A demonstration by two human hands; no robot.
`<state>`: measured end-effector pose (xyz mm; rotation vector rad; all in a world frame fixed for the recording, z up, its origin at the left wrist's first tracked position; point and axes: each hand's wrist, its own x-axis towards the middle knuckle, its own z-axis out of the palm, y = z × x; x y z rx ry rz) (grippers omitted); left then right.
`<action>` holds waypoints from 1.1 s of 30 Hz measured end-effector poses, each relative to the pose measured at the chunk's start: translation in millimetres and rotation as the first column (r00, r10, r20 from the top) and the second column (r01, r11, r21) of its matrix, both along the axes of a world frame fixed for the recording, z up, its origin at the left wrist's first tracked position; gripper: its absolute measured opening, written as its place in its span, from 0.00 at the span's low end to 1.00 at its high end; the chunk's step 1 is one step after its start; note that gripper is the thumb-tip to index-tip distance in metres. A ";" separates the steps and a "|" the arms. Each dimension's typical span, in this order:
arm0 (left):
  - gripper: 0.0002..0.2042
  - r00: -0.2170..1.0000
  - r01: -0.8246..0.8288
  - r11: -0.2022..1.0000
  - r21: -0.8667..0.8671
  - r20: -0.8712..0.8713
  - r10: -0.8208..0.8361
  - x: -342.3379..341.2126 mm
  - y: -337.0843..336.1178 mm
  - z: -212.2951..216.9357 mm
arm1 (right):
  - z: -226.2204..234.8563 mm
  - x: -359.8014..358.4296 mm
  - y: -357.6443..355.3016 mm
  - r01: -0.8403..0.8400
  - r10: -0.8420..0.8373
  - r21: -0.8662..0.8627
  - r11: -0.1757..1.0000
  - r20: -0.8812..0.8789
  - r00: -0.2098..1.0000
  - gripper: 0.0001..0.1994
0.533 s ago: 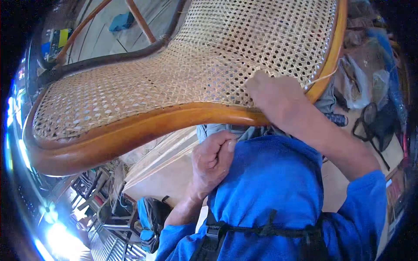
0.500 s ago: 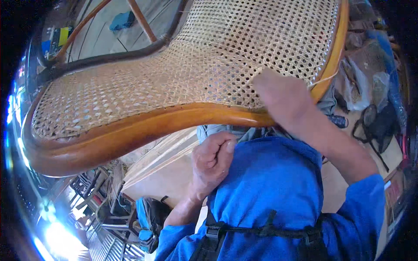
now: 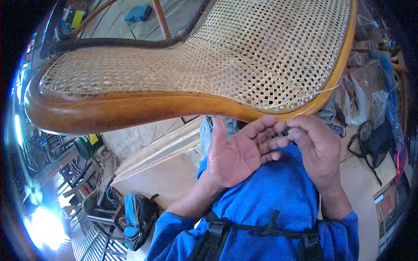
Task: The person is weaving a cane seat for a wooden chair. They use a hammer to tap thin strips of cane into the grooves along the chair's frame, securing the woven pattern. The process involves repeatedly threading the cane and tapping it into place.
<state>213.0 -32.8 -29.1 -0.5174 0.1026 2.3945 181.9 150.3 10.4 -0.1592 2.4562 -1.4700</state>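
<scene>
A woven cane panel [image 3: 270, 48] stretches across a curved, varnished wooden frame [image 3: 143, 108] in front of me. Just below the frame's near edge, my left hand [image 3: 235, 156] lies palm up, its fingers stretched and slightly curled. A thin tan strand [image 3: 260, 140] rests against those fingers. My right hand [image 3: 320, 150] pinches thumb and forefinger together beside the left fingertips; whatever sits in the pinch is too small to make out. One loose cane end [image 3: 328, 90] crosses the frame's right side.
Long pale wooden strips [image 3: 152, 150] lie below the frame at left. A blue and black backpack [image 3: 138, 219] stands on the floor near dark chair frames. At right are plastic bags [image 3: 359, 102] and a black strapped item [image 3: 372, 145]. A blue object [image 3: 137, 13] lies beyond the frame.
My right hand has come off the cane panel, down to my left hand. The left fist has opened palm up and risen toward the frame. The view has shifted slightly.
</scene>
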 end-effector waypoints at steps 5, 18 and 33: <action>0.47 1.000 -0.009 0.999 -0.034 0.019 0.010 -6.4 12.7 3.0 | -2.7 11.9 -10.1 -0.023 0.026 0.060 0.998 -0.059 0.998 0.09; 0.36 0.996 -0.015 0.973 -0.231 -0.088 -0.006 -13.0 35.0 -3.8 | -7.3 3.2 -2.4 0.404 -0.201 -0.441 0.801 0.439 0.876 0.07; 0.10 0.993 0.032 0.874 -0.484 -0.084 -0.083 -30.3 51.2 1.3 | -23.8 6.6 -1.6 0.233 -0.220 0.008 0.972 -0.306 0.926 0.07</action>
